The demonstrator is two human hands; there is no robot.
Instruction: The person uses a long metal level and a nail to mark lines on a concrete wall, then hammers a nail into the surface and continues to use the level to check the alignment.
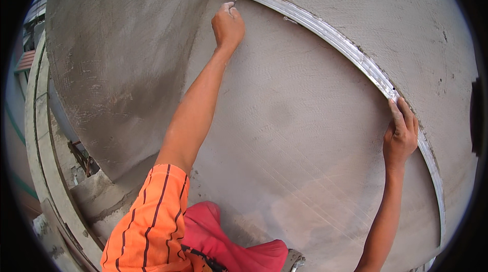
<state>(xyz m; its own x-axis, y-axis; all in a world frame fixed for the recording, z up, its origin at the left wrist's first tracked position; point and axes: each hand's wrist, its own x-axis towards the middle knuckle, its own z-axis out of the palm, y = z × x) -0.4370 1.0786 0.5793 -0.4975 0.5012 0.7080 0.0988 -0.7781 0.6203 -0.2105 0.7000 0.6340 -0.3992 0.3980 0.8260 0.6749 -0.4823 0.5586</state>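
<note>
Grey plastered wall [284, 114], long metal bar [330, 33] across it

Around you, the plaster fills most of the view, meeting an adjoining wall [117, 69] in a corner on your left. Against it lies the metal bar, slanting from near that corner at the top down to the lower right; whether its curve is real cannot be told. It looks fairly light for its length and stiff, though so long a piece could swing or flex, and its smooth face may slip under dusty fingers. Two well-spread holds along its edges should steady it best. Your right hand [401, 137] lays slightly bent fingers over the bar; whether the thumb closes on it is hidden. Your left hand [228, 28], near the upper end but apart from the bar, is curled closed, pinching a thin dark piece [235, 3] too small to identify.
</note>
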